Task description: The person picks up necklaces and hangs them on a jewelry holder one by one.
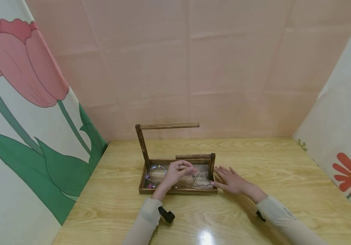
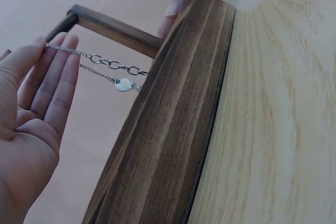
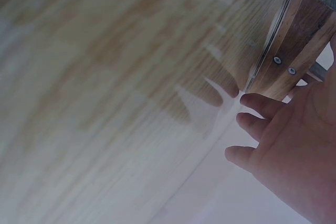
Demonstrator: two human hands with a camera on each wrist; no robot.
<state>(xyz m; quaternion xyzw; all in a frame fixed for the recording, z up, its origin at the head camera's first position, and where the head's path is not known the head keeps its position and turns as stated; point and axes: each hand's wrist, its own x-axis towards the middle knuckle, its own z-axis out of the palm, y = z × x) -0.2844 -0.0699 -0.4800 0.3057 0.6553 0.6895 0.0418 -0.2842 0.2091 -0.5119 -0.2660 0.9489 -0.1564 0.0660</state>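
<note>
Over the right part of a dark wooden tray [image 1: 190, 192], my left hand [image 1: 174, 173] pinches a silver chain bracelet [image 2: 113, 65] between thumb and fingertips. The chain hangs in a loop toward the tray floor. A small heart charm [image 2: 124, 84] shows on it in the left wrist view. At the tray's right end, my right hand [image 1: 234, 181] rests against the outer side with its fingers spread and fairly straight. Another bracelet with coloured beads [image 1: 158, 166] and a pink charm [image 1: 151, 186] lies in the tray's left part, partly behind the left hand.
From the tray's left end rises a tall post [image 1: 142, 146] with a bar [image 1: 169, 126] reaching right. A shorter post [image 1: 212, 166] at the right end carries a bar [image 1: 193, 157] reaching left. Behind the wooden table [image 1: 126, 217] hangs a pink backdrop [image 1: 193, 68].
</note>
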